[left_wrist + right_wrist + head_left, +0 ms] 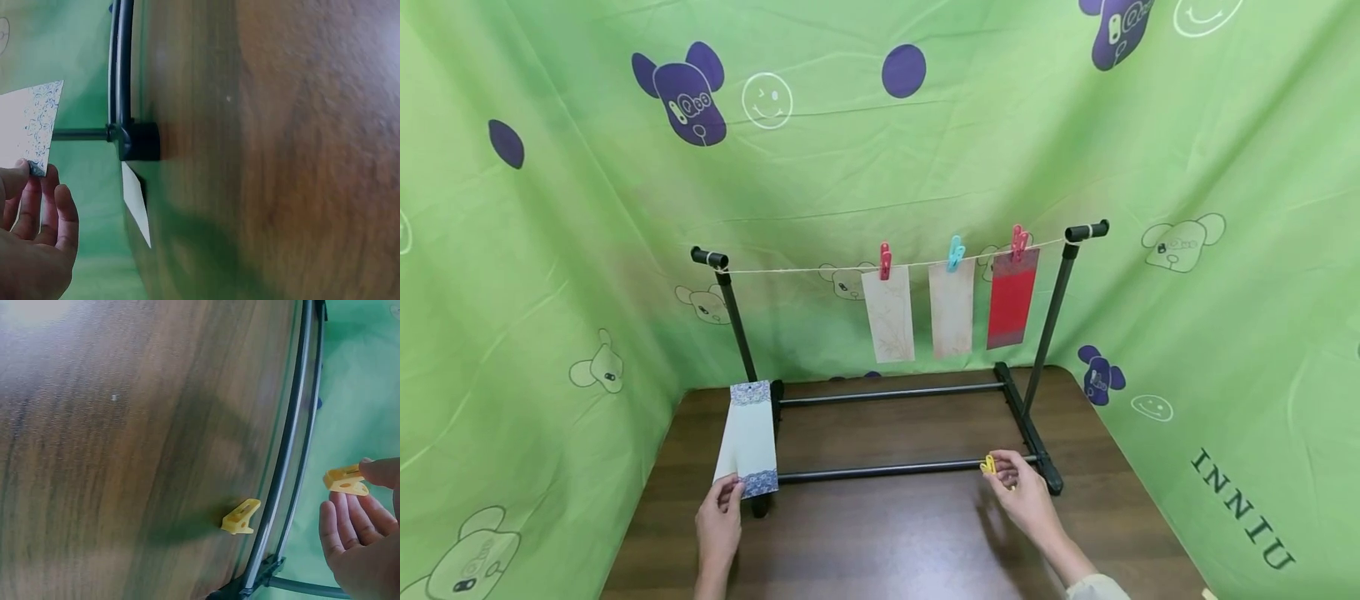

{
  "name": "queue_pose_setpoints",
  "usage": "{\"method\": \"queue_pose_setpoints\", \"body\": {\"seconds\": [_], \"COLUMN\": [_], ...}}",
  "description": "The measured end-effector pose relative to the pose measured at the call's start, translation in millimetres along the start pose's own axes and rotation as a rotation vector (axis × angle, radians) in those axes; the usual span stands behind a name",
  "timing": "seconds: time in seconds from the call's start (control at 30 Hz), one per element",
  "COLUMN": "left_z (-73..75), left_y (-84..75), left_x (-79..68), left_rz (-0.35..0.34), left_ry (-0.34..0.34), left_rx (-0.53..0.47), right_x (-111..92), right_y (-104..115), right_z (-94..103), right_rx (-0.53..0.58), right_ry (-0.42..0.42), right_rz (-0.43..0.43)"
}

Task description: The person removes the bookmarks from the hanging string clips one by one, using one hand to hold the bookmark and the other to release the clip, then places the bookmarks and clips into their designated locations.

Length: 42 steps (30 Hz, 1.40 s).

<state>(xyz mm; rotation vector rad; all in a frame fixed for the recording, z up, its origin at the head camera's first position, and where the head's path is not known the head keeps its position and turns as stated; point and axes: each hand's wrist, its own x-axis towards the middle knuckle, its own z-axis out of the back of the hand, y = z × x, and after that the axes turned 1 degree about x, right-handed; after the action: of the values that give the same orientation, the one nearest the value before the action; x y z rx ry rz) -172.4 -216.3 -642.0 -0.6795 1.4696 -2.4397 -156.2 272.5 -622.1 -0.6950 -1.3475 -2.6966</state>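
My left hand (718, 521) pinches the lower corner of a white paper card (752, 433) with blue floral bands at both ends. The left wrist view shows the thumb on one face of this card (39, 122) and fingers behind it. A second white card (136, 203) lies on the table beside the rack's foot. My right hand (1021, 496) pinches a yellow clothespin (345, 480) between thumb and fingertips, above the table. Another yellow clothespin (240, 517) lies on the table near the rack's front bar, mostly hidden by the right hand in the head view.
A black rack (880, 472) stands on the brown wooden table (880, 542). From the string (797, 270) between its posts hang two pale cards (889, 317) and a red card (1011, 304), under pink clothespins (885, 261) and a blue clothespin (955, 252). Green printed cloth (850, 167) surrounds the table.
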Motion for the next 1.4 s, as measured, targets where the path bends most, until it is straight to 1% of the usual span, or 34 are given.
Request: {"method": "queue_pose_setpoints", "body": {"seconds": [0.13,0.23,0.43,0.6,0.77,0.9,1.13,1.4], "left_z": [5.1,9.2,16.3,21.6,25.5,28.0,30.1,31.6], "left_y": [5.3,7.8,12.6,16.4,18.7,19.4,17.6,15.6], "left_x": [-1.5,-1.6,-0.6,0.4,1.1,2.3,7.7,14.5], "left_rz": [0.024,0.025,0.028,0.054,0.084,0.103,0.097,0.092], "left_ry": [-0.006,-0.013,-0.038,-0.044,-0.046,-0.051,-0.074,-0.067], "left_rx": [0.018,0.026,0.036,0.055,0.06,0.087,0.112,0.156], "right_x": [-3.9,-5.8,-5.9,-5.7,-6.3,-5.6,-5.5,-6.3], "right_y": [-4.6,-6.9,-9.6,-12.1,-15.2,-17.5,-20.1,-23.5], "right_z": [-1.4,-2.1,-1.5,-2.3,-4.3,-6.9,-9.3,-12.5], "right_rx": [-0.024,-0.047,-0.096,-0.121,-0.149,-0.168,-0.203,-0.234], "right_ry": [0.037,0.057,0.115,0.145,0.167,0.191,0.22,0.26], "right_rz": [-0.048,-0.078,-0.124,-0.157,-0.162,-0.165,-0.181,-0.191]}}
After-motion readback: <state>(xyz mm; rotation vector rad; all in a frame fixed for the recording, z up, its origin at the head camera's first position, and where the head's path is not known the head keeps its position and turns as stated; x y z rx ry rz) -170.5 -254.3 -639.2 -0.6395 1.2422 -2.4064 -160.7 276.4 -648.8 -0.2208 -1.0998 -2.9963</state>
